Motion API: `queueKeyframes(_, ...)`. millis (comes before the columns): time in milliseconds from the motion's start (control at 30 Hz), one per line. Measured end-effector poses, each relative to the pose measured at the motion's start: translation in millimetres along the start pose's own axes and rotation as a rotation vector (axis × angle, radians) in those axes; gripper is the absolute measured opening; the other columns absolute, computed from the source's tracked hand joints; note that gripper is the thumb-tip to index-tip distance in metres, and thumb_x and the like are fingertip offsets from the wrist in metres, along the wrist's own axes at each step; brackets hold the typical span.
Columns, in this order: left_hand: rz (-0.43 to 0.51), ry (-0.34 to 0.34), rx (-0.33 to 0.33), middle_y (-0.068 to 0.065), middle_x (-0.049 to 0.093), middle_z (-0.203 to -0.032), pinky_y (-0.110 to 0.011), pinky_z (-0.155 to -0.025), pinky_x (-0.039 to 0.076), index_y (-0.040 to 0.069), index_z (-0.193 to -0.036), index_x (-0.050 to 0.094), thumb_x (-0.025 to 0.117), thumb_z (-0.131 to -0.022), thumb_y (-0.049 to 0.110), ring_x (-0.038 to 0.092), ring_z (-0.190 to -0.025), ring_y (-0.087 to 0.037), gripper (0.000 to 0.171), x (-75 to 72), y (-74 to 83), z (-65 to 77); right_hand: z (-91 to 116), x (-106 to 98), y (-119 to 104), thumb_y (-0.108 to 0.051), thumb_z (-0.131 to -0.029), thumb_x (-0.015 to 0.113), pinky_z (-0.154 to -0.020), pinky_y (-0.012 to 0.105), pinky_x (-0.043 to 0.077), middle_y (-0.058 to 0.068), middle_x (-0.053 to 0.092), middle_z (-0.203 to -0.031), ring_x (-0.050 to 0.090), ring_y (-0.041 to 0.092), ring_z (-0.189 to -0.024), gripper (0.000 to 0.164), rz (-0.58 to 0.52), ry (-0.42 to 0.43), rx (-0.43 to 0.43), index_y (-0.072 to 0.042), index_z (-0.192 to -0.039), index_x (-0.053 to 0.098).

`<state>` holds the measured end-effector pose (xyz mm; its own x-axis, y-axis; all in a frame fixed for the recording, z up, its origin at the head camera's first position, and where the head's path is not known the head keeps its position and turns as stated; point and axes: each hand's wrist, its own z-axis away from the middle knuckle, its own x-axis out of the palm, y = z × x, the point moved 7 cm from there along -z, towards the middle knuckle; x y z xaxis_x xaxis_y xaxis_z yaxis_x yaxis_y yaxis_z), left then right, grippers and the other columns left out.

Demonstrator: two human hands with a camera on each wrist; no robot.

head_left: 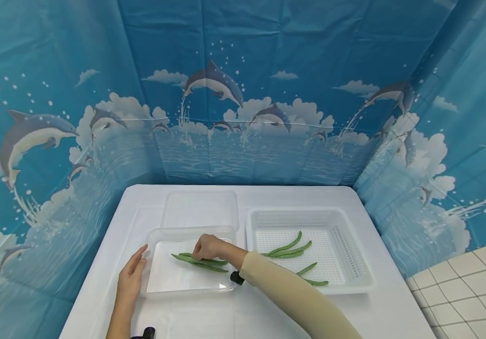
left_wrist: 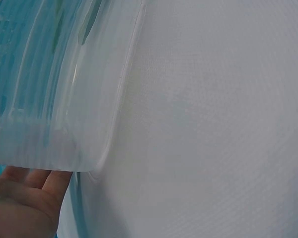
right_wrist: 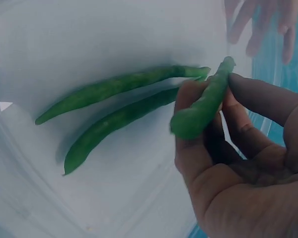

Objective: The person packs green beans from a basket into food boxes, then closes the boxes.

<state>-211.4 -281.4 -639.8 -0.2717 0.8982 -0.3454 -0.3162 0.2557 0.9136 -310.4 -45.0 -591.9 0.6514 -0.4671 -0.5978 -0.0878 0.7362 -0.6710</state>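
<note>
My right hand point(head_left: 209, 247) is over the clear plastic box point(head_left: 192, 229) and pinches a green bean point(right_wrist: 203, 106) between thumb and fingers. Beneath that hand, two more green beans point(right_wrist: 114, 121) lie side by side on the box floor. At the box's left end is my left hand point(head_left: 130, 273), its fingers point(left_wrist: 57, 184) extended along the outside wall. The left wrist view shows these fingers right at the box's edge, partly hidden behind it.
To the right, a white perforated basket point(head_left: 353, 249) holds several green beans point(head_left: 287, 252), partly covered by my right sleeve point(head_left: 294, 296). Behind the box lies a flat clear lid point(head_left: 200, 207). A white cloth covers the table point(head_left: 200, 315); a dolphin-print curtain point(head_left: 243, 155) hangs beyond it.
</note>
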Motion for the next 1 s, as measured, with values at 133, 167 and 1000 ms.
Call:
queueKeyframes(133,0.001,0.000,0.001,-0.011,0.034,-0.174,-0.070,-0.129,0.025,0.027,-0.162,0.046,0.045,-0.114,0.035,0.024,-0.164,-0.041,0.048,0.5,0.1,-0.1,1.0,2.9,0.8,-0.016,-0.095,0.079,-0.062,0.021,0.047,-0.004,0.072,-0.078,0.057,0.008,-0.068,0.011,0.090,0.014,0.029,-0.009,-0.086,0.082)
queueKeyframes(167,0.002,-0.002,0.002,-0.011,0.034,-0.174,-0.070,-0.129,0.025,0.027,-0.162,0.046,0.045,-0.114,0.035,0.024,-0.164,-0.041,0.048,0.8,0.4,-0.3,1.0,3.4,0.7,-0.015,-0.094,0.079,-0.061,0.021,0.046,-0.004,0.072,-0.077,0.057,0.008,-0.067,0.011,0.099,0.015,0.031,-0.009,-0.086,0.082)
queueKeyframes(1000,0.004,-0.019,-0.002,-0.010,0.031,-0.175,-0.071,-0.129,0.025,0.028,-0.163,0.043,0.044,-0.114,0.037,0.024,-0.164,-0.041,0.050,0.6,1.2,-0.2,7.8,-26.6,-14.9,-0.005,-0.099,0.070,-0.079,0.038,0.067,0.027,0.077,-0.107,0.064,0.015,-0.073,0.013,-0.251,-0.063,-0.100,0.003,-0.102,0.081)
